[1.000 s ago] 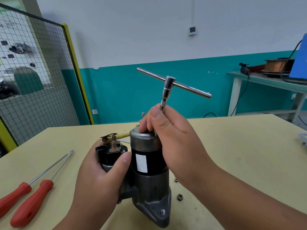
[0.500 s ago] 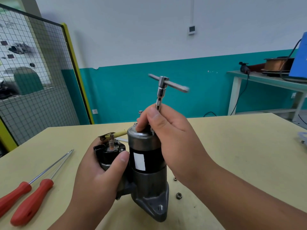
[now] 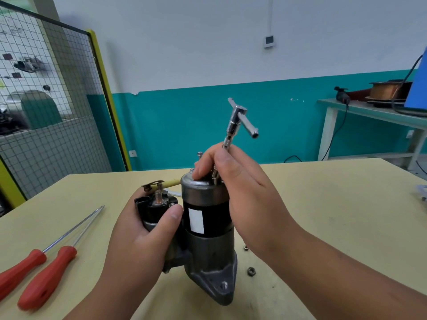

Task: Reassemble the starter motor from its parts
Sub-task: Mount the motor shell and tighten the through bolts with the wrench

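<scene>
On the pale yellow surface point(image 3: 335, 204) the starter motor point(image 3: 208, 245) stands upright. The left hand point(image 3: 138, 248)'s fingers point(image 3: 169, 215) wrap its black side cylinder point(image 3: 156, 210); the right hand point(image 3: 251, 199)'s fingers point(image 3: 221, 161) pinch a T-handle wrench point(image 3: 236, 122)'s shaft at the motor's top. Two red screwdrivers point(image 3: 44, 271) lie left, a nut point(image 3: 251, 271) right.

My right hand point(image 3: 240, 181) covers the lower shaft of the T-handle wrench point(image 3: 238, 121) that it pinches, so I cannot see its tip or what it meets on the end cap of the starter motor point(image 3: 208, 227). My left hand point(image 3: 143, 239) wraps the solenoid point(image 3: 157, 206) and hides most of its body. Both my forearms run off the bottom edge. The outer red screwdriver point(image 3: 20, 269) loses its handle end at the left edge, the blue box point(image 3: 419, 82) is cut by the right edge, and the parts behind the mesh panel point(image 3: 46, 112) are too blurred to name.
</scene>
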A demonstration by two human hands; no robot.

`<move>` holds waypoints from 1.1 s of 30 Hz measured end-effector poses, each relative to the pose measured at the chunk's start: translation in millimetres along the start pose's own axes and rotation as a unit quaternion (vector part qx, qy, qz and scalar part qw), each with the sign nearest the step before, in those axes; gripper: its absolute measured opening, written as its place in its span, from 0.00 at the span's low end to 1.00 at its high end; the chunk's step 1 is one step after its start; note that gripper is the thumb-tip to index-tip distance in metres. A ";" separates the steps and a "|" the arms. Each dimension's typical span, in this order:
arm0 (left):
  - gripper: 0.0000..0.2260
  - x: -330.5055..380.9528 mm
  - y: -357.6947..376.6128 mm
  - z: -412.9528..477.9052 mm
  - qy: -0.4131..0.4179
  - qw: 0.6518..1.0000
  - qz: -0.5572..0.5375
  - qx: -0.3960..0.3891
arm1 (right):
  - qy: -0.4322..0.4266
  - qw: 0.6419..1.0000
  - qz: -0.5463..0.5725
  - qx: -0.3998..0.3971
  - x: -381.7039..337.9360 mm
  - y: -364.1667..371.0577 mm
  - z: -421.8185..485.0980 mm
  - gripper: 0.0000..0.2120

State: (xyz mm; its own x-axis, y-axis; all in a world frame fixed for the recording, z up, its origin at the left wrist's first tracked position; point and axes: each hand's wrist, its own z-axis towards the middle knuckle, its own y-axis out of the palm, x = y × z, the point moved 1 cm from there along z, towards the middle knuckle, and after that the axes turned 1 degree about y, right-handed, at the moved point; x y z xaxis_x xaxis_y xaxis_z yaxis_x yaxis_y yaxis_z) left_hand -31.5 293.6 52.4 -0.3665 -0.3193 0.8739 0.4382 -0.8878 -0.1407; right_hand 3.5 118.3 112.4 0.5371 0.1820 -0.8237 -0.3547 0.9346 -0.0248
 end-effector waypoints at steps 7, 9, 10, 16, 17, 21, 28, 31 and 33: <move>0.17 4.2 2.5 1.6 0.007 1.000 0.009 -0.003 | -0.004 0.999 -0.037 0.027 -0.2 1.1 2.9 0.15; 0.18 2.5 2.7 1.1 0.003 1.000 0.010 -0.004 | -0.006 0.999 -0.023 0.032 1.6 1.3 2.7 0.14; 0.18 1.9 2.6 0.9 0.001 1.000 0.009 -0.005 | -0.009 0.999 -0.019 0.033 2.2 1.1 2.6 0.14; 0.19 2.6 2.0 2.1 -0.006 1.000 -0.007 0.001 | -0.002 1.000 -0.025 0.015 4.0 0.9 3.1 0.12; 0.19 1.6 1.9 2.3 -0.007 1.000 -0.009 0.001 | 0.000 1.000 -0.024 0.013 4.5 0.5 3.2 0.13; 0.19 -0.6 1.1 2.7 -0.011 1.000 -0.014 0.002 | 0.007 1.000 0.005 0.008 4.3 -1.2 1.7 0.16; 0.17 -1.9 1.2 2.4 -0.003 1.000 -0.020 -0.001 | 0.003 0.999 -0.025 0.022 3.2 -0.3 3.7 0.15; 0.17 0.8 1.9 2.0 0.001 1.000 -0.011 -0.004 | -0.005 0.999 -0.014 0.033 2.1 1.2 3.2 0.13; 0.17 1.7 2.3 1.8 0.000 1.000 -0.007 -0.007 | -0.008 0.999 -0.015 0.039 2.2 2.1 3.0 0.13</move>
State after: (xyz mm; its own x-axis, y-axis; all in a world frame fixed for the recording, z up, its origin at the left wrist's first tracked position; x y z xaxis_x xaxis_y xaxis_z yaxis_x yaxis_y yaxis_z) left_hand -29.6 291.6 54.4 -0.3727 -0.3060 0.8761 0.4215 -0.8969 -0.1340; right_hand 6.3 121.6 112.2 0.5592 0.1575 -0.8139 -0.2773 0.9608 -0.0046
